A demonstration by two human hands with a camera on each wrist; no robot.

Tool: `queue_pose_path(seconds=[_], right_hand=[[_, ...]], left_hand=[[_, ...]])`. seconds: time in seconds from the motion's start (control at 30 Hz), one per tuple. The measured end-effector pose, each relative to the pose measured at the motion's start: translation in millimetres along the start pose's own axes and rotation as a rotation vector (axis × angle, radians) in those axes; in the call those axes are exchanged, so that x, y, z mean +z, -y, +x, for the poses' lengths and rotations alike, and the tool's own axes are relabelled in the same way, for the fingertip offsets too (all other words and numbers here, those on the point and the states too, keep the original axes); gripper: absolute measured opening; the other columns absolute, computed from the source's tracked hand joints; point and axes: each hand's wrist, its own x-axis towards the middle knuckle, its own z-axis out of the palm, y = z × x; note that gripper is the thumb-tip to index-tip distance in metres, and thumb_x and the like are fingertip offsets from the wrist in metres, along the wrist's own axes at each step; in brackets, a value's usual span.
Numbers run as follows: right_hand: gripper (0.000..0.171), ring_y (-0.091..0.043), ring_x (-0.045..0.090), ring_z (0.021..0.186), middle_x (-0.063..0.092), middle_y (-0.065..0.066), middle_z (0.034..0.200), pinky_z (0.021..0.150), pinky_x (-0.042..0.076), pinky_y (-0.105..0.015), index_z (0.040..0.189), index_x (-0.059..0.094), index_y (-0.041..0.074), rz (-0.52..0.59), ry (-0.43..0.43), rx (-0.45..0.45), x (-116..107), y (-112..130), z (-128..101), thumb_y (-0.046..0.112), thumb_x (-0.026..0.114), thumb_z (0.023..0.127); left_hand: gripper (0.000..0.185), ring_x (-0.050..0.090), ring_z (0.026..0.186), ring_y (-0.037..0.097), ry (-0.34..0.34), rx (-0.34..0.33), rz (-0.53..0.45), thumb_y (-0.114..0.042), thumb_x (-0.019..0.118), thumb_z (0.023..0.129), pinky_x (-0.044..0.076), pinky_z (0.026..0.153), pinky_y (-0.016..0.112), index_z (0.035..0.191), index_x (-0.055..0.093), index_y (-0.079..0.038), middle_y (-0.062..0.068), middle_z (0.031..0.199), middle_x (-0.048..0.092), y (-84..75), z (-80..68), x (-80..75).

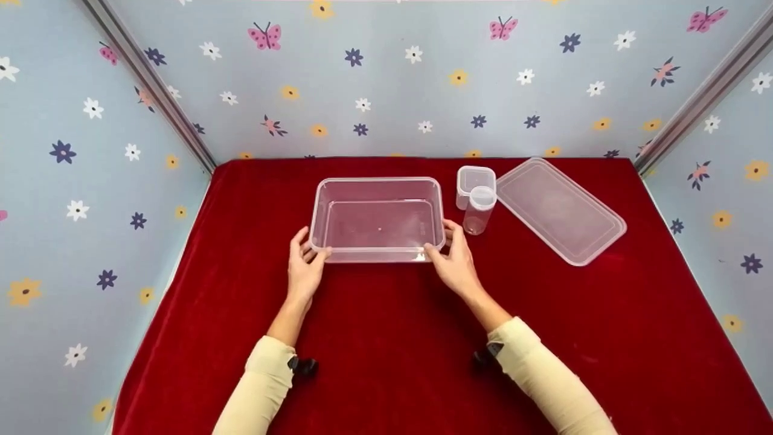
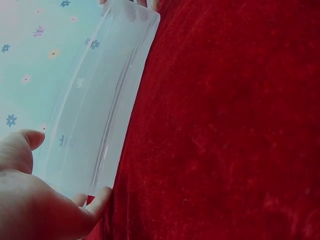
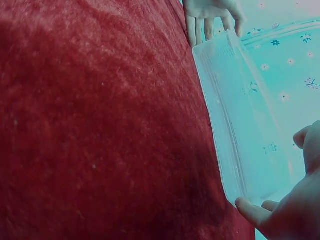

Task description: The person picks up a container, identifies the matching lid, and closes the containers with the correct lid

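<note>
I'm wearing pale cream sleeves (image 1: pixel 259 380), and they're standing out against a deep red cloth (image 1: pixel 386 338)! The clear box (image 1: pixel 374 255) is letting that red show through. The lid (image 1: pixel 561 211) is looking frosty, pinkish too; the square jar (image 1: pixel 476 177) and the round jar (image 1: pixel 479 212) are showing whitish on top. Pale blue walls (image 1: pixel 410 78) are flaunting pink butterflies (image 1: pixel 264 36) and white, yellow and navy flowers (image 1: pixel 413 54).

Both sleeves (image 1: pixel 256 383) are pale cream; beside each cuff (image 1: pixel 272 354) sits a black device (image 1: pixel 307 367), probably a camera.

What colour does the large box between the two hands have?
The box is colourless and see-through; the head view shows it best.
</note>
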Motion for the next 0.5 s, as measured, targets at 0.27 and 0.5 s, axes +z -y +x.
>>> queue_pose_path(seconds=[0.27,0.5], right_hand=[[0.060,-0.047,0.060,0.152,0.060,-0.030,0.158,0.117,0.060,-0.060,0.161,0.051,0.000,-0.056,-0.001,-0.019,-11.6,5.4,3.7,0.008,0.072,0.106],[0.055,-0.052,0.056,0.154,0.056,-0.033,0.161,0.118,0.059,-0.063,0.159,0.055,0.002,-0.100,-0.018,-0.037,-25.3,5.2,4.9,0.009,0.072,0.106]], left_hand=[[0.092,0.053,0.159,0.040,-0.004,0.018,0.040,-0.029,0.087,0.098,0.054,0.125,0.048,0.175,0.037,-0.029,0.021,0.174,0.049,36.7,27.4,-8.5],[0.090,0.047,0.163,0.047,-0.024,0.020,0.075,-0.020,0.080,0.100,0.047,0.132,0.058,0.177,0.033,-0.018,0.029,0.176,0.045,-2.6,4.3,-3.7]])
